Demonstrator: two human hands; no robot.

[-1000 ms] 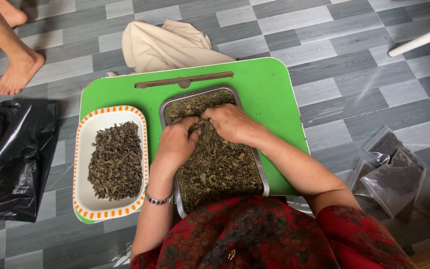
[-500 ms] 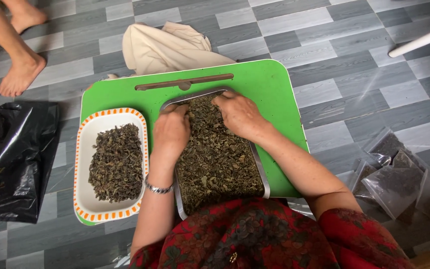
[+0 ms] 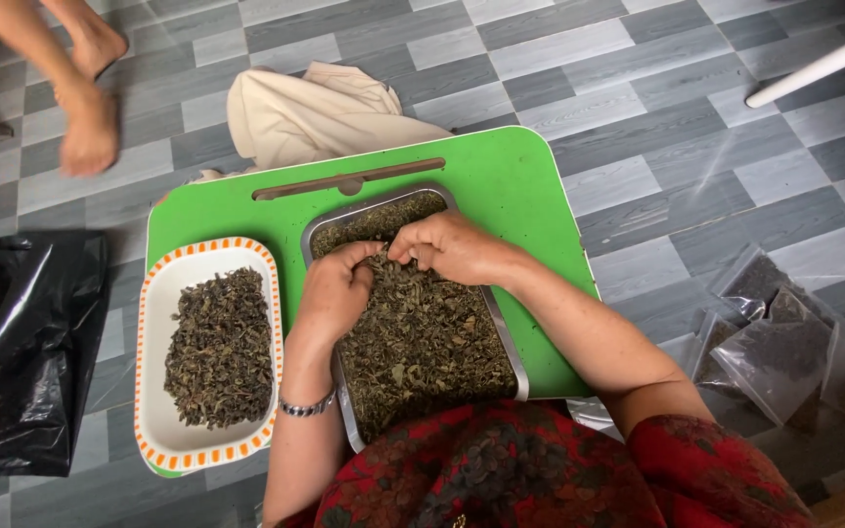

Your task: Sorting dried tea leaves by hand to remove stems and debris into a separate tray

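A black plastic bag (image 3: 22,362), cream cloth (image 3: 315,112) and clear filled pouches (image 3: 775,342) lie on the floor.

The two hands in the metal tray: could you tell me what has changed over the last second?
From the tray's far end, the left hand and right hand drew back together, fingers bunching dried leaves. Another person's bare feet stepped. The metal tray, orange-rimmed dish and green table kept their arrangement.

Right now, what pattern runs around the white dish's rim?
Orange dashes ring the white dish, seen from the head camera.
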